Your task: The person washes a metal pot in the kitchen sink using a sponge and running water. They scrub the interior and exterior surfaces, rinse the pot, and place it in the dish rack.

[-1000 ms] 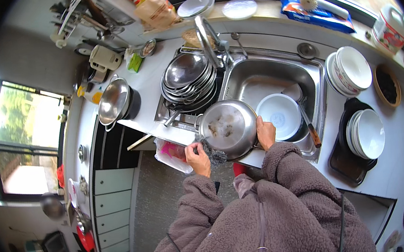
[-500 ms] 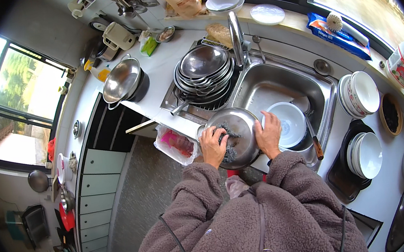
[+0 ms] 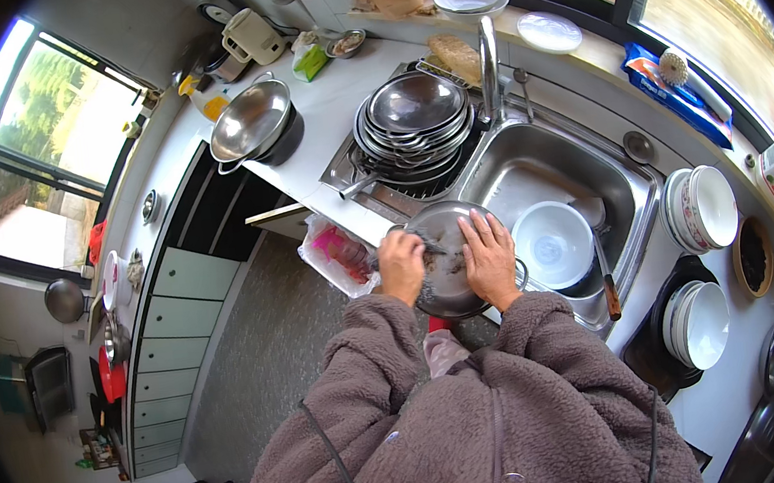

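Observation:
A round metal pan (image 3: 452,297) with a loop handle is propped at the sink's front edge, close to my body. My left hand (image 3: 402,264) is closed, its fingers curled round a grey steel wool scrubber (image 3: 431,246) against the pan's surface; the hand partly covers the scrubber. Across the right part of the pan lies my right hand (image 3: 491,256), fingers stretched out flat. Just right of it, a white bowl (image 3: 554,240) sits in the steel sink (image 3: 531,163), beside a wooden-handled utensil (image 3: 610,288).
Stacked metal bowls and pans (image 3: 415,109) stand on the drainer left of the faucet (image 3: 489,68). White bowls (image 3: 699,325) are stacked at the right. A lined waste bin (image 3: 336,257) hangs below the counter. A metal wok (image 3: 251,120) rests farther left.
The pan has turned and tilted, bringing its loop handle into sight at the right. My right hand has moved from its rim onto its surface. The view has shifted slightly.

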`<state>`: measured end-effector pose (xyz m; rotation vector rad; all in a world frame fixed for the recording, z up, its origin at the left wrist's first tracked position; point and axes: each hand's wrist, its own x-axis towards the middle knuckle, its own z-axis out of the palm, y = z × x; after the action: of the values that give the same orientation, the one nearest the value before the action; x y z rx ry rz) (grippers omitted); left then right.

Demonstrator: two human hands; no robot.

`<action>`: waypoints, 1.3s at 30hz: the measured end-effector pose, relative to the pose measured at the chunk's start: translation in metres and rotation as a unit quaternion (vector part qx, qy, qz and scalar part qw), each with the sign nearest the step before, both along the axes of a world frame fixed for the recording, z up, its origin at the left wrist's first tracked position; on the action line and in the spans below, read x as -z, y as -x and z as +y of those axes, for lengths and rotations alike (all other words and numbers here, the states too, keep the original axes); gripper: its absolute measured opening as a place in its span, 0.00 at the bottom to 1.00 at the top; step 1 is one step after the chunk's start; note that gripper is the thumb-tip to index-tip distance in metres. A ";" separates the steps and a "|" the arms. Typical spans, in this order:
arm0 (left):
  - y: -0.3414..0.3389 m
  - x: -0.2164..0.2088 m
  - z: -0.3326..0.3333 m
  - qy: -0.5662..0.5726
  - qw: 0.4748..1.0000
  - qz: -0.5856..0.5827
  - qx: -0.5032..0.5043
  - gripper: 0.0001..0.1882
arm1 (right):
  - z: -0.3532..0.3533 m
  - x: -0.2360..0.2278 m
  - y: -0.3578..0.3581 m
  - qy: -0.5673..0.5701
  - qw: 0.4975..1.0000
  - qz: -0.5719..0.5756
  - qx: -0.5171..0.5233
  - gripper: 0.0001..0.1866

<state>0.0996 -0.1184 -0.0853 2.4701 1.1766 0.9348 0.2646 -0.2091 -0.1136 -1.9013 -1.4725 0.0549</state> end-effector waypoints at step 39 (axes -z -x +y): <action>0.012 -0.014 0.018 -0.041 0.995 0.070 0.049 0.02 | -0.002 -0.005 0.016 0.011 0.999 0.004 0.033 0.27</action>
<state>0.0880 -0.1008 -0.0712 2.6712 1.0674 0.8101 0.2488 -0.2112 -0.1082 -1.9633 -1.4079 0.0479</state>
